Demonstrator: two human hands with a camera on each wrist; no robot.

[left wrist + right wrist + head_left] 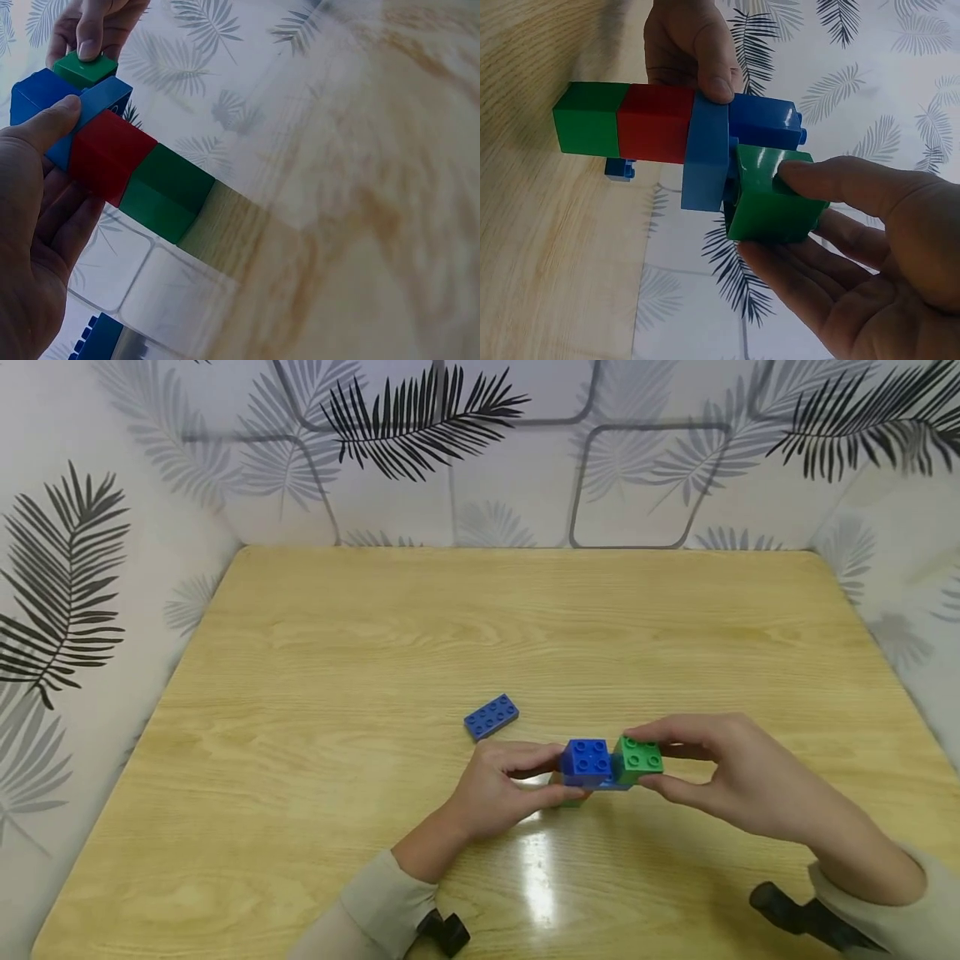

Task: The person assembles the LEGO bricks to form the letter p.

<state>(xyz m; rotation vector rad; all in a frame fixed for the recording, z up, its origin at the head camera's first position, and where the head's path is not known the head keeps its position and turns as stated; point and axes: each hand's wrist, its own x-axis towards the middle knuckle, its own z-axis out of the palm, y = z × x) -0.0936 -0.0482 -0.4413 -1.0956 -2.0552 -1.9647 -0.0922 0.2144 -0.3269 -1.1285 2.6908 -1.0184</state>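
My left hand (495,789) grips a brick stack, thumb and fingers on opposite sides near the light blue flat brick (705,169). Below that flat brick come a red brick (655,120) and, at the bottom, a green brick (589,120). A blue brick (588,760) sits on one half of its top. My right hand (742,781) pinches another green brick (637,762) between thumb and fingers, over the other half. That green brick is slightly tilted, and light blue studs show at its near edge in the right wrist view.
A flat blue eight-stud brick (491,717) lies on the wooden table (337,652), just beyond my left hand. Leaf-patterned covering (510,485) surrounds the table's back and sides. Black wrist mounts (444,933) stick out at both cuffs.
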